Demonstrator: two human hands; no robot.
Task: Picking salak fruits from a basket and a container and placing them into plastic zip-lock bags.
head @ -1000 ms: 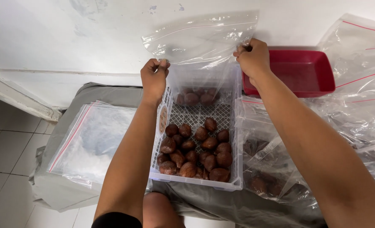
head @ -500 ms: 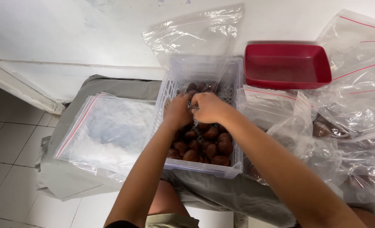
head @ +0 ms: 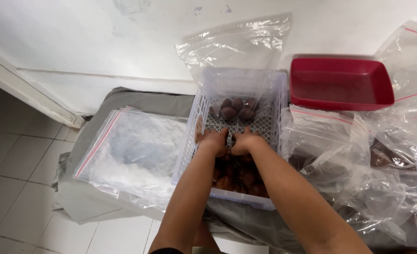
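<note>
Both hands [head: 229, 141] down among brown fruit [head: 236, 175], inside white crate [head: 188, 141] walls

Your white plastic crate [head: 196, 141] sits level on the grey cloth, its walls and floor a pierced lattice, its far end against the wall. Inside it lie brown, scaly snake fruits [head: 233, 111]: a small cluster at the far end, dark and rounded, tips pointing various ways, and a larger heap [head: 239, 178] at the near end, partly hidden under your wrists. Between the two groups a strip of bare lattice floor shows. A clear plastic bag [head: 236, 44] drapes over the crate's far rim, crumpled, standing up against the wall.
</note>
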